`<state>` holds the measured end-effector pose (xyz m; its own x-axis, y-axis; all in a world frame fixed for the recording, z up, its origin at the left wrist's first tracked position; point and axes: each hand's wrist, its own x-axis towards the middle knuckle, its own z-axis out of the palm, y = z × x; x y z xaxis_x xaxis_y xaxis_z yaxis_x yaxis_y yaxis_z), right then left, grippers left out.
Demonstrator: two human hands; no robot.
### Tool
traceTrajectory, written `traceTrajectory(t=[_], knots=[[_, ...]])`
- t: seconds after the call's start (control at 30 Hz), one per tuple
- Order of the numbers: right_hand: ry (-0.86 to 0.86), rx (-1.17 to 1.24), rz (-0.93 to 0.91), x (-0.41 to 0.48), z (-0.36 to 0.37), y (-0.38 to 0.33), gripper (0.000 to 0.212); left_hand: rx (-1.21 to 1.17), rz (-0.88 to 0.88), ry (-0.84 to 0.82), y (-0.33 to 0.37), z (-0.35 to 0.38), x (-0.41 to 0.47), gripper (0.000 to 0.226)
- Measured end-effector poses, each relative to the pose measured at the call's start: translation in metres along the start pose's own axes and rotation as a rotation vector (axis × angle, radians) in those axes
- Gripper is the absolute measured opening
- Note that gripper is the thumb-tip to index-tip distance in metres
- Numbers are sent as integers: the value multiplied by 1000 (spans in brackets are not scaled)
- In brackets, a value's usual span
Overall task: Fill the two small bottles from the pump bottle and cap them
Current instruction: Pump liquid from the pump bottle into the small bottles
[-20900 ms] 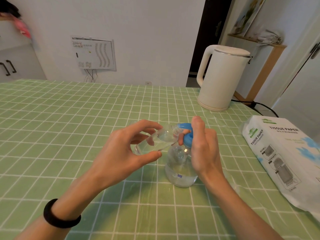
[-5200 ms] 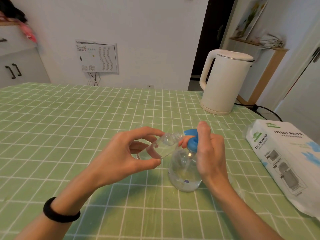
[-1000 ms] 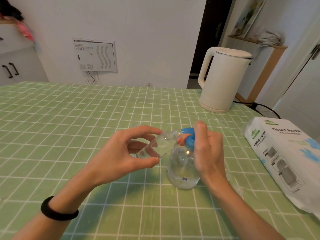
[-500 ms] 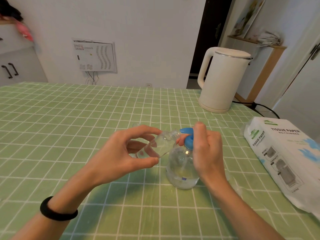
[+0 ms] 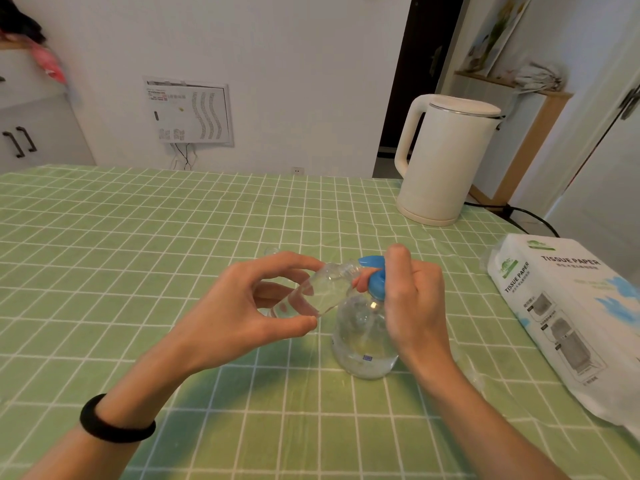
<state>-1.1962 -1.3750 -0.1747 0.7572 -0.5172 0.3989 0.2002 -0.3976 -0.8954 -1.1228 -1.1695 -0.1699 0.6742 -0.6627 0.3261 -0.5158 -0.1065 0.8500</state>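
A table under a green checked cloth [image 5: 138,254] fills the view, with a white wall behind; a white electric kettle [image 5: 446,157] stands at the far right, and a pack of tissue paper [image 5: 568,306] lies along the right edge. Near the middle the clear pump bottle [image 5: 363,337] stands upright on the cloth, with only a shallow pool of liquid in its base; the right hand [image 5: 415,303] curls round its neck from the right, one fingertip on top of the blue pump head [image 5: 375,278]. The left hand [image 5: 239,313] pinches the small bottle [image 5: 315,292] at mid-body, thumb below and fingers above; it is off the table and tilted, its open mouth against the blue spout, and looks partly filled. The second small bottle I cannot pick out with certainty.

The small bottle is probably light, thin-walled and smooth; a gentle mid-body pinch suits it, since a hard squeeze could push liquid out. The pump bottle, nearly empty, is likely tippy under pressing; bracing at the neck seems wise.
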Motion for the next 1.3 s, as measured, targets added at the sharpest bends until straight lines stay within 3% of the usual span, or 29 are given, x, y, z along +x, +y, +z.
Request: traceTrajectory(t=[1.3], knots=[[13,-27,20,3,1,7,70,-25,0,9,1,1,0,54]])
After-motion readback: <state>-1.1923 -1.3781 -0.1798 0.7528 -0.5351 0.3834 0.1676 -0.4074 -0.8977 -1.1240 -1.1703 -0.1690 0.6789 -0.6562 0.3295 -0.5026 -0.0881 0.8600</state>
